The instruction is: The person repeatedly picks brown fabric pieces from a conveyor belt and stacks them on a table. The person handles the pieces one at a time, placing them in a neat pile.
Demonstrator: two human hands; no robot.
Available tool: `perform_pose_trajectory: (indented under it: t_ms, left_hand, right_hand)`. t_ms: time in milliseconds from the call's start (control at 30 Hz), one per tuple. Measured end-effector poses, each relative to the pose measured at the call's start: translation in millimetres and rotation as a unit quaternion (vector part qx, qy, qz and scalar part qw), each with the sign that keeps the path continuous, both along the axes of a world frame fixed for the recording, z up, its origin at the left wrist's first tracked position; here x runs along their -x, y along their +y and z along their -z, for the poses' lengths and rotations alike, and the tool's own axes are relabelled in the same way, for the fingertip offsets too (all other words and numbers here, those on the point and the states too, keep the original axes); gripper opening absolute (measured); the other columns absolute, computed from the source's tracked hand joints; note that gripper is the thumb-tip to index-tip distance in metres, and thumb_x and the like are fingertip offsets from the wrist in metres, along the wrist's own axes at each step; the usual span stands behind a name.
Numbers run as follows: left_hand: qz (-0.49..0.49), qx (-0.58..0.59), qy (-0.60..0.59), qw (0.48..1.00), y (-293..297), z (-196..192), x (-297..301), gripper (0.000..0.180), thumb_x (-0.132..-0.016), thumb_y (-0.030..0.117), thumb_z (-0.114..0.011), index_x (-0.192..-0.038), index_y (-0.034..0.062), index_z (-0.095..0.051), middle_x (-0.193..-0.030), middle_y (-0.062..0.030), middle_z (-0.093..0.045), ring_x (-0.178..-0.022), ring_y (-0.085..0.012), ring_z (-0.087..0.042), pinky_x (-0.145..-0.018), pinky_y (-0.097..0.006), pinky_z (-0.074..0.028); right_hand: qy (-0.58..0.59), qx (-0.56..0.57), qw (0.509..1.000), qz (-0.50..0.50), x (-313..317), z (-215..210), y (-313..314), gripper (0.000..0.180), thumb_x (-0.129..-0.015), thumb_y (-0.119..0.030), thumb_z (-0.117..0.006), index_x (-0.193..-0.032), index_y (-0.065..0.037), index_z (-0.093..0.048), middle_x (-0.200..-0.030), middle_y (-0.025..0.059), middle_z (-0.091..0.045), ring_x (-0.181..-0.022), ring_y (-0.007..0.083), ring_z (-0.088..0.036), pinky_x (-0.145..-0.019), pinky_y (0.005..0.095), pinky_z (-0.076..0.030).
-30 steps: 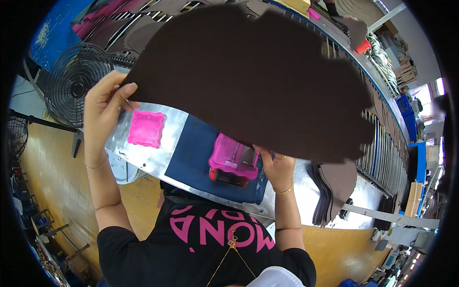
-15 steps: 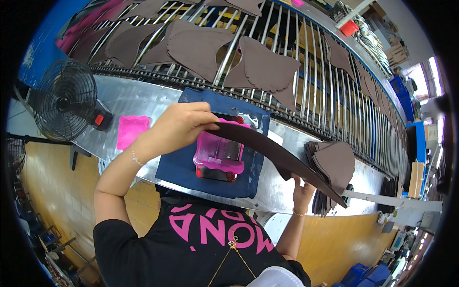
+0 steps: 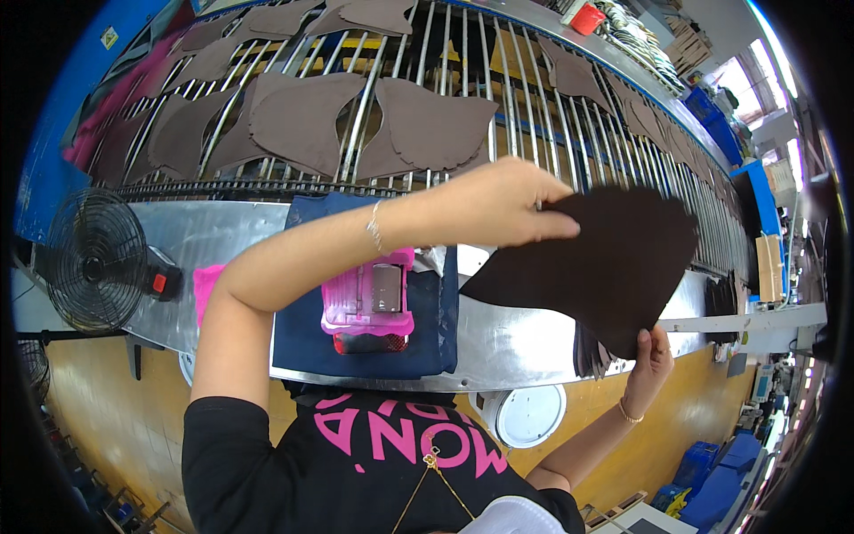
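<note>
- Since 0.5 s ago, dark piece (image 3: 598, 267) swung right, off the pink jig (image 3: 369, 300); now shows its flat face, not edge-on.
- Left hand (image 3: 498, 206) followed it right; right hand (image 3: 651, 358) rose from below the table edge to the piece's lower tip.
- Piece hangs in the air over the right end of the metal table (image 3: 498, 343), clear of the blue mat (image 3: 427, 329).
- Hidden: piece covers part of the stack (image 3: 589, 351) under it and most right fingers; left forearm crosses the jig's top.
- Roller rack (image 3: 463, 80) bends away at the rim; pieces on it there are hard to make out.
- Left hand: arm reaches across the body, fingers pressed together, pinching the piece's top-left edge.
- Right hand: raised, pinching the bottom corner.
- Fan (image 3: 96, 258) at left.
</note>
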State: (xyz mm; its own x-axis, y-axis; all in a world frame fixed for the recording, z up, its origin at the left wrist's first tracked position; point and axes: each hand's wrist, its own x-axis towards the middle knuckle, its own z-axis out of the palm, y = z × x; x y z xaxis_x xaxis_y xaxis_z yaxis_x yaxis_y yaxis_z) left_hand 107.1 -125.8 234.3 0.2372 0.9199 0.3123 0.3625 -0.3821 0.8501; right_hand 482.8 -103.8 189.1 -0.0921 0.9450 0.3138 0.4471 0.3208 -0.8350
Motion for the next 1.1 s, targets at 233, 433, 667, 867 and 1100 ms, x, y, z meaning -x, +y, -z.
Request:
perform_pose_trajectory:
  t_ms: [233, 433, 667, 867, 1100]
  left_hand:
    - [-0.110, 0.164, -0.269, 0.943, 46.0, 65.1, 68.1, 0.035, -0.093, 0.013, -0.056, -0.125, 0.0053, -0.045, -0.078, -0.0026, -0.058, -0.038, -0.0081, -0.044, -0.033, -0.021, -0.033]
    - [-0.253, 0.256, -0.475, 0.803, 78.6, 162.3, 120.8, 0.053, -0.094, -0.002, -0.041, -0.135, 0.0281, -0.026, -0.110, -0.0085, -0.052, -0.056, -0.0144, -0.058, -0.043, -0.025, -0.051]
    - [-0.285, 0.280, -0.510, 0.762, 100.3, 216.2, 129.0, 0.050, -0.092, -0.007, -0.033, -0.130, 0.0250, -0.025, -0.114, -0.0115, -0.048, -0.060, -0.0202, -0.061, -0.047, -0.027, -0.053]
    - [-0.288, 0.299, -0.537, 0.735, 111.7, 220.8, 120.0, 0.040, -0.096, 0.001, -0.036, -0.130, 0.0121, -0.019, -0.118, -0.0204, -0.046, -0.078, -0.0335, -0.067, -0.058, -0.036, -0.061]
    - [-0.307, 0.327, -0.432, 0.783, 67.0, 184.0, 152.7, 0.086, -0.093, 0.023, -0.058, -0.145, 0.0170, 0.010, -0.121, -0.0242, -0.040, -0.083, -0.0373, -0.066, -0.063, -0.040, -0.058]
  right_hand:
    - [-0.177, 0.059, 0.968, 0.171, -47.9, 54.5, 56.2, 0.041, -0.091, -0.030, -0.061, -0.122, -0.003, -0.056, -0.102, 0.0107, -0.061, -0.086, 0.0167, -0.058, -0.079, 0.0299, -0.046]
    - [-0.378, 0.193, 0.859, 0.285, -99.2, 142.0, 66.7, 0.053, -0.087, -0.039, -0.063, -0.124, -0.002, -0.055, -0.116, 0.0214, -0.057, -0.109, 0.0390, -0.054, -0.093, 0.0450, -0.044]
    - [-0.469, 0.107, 0.797, 0.366, -69.0, 138.0, 64.0, 0.052, -0.083, -0.039, -0.066, -0.117, -0.002, -0.058, -0.113, 0.0175, -0.059, -0.105, 0.0326, -0.058, -0.086, 0.0443, -0.047]
    - [-0.485, 0.124, 0.772, 0.393, -41.1, 117.1, 58.4, 0.050, -0.081, -0.033, -0.069, -0.119, -0.003, -0.056, -0.113, 0.0128, -0.059, -0.104, 0.0288, -0.059, -0.082, 0.0439, -0.049]
    - [-0.458, 0.088, 0.822, 0.326, -70.2, 119.0, 67.4, 0.054, -0.080, -0.028, -0.070, -0.123, -0.002, -0.049, -0.121, 0.0169, -0.056, -0.105, 0.0334, -0.058, -0.082, 0.0457, -0.049]
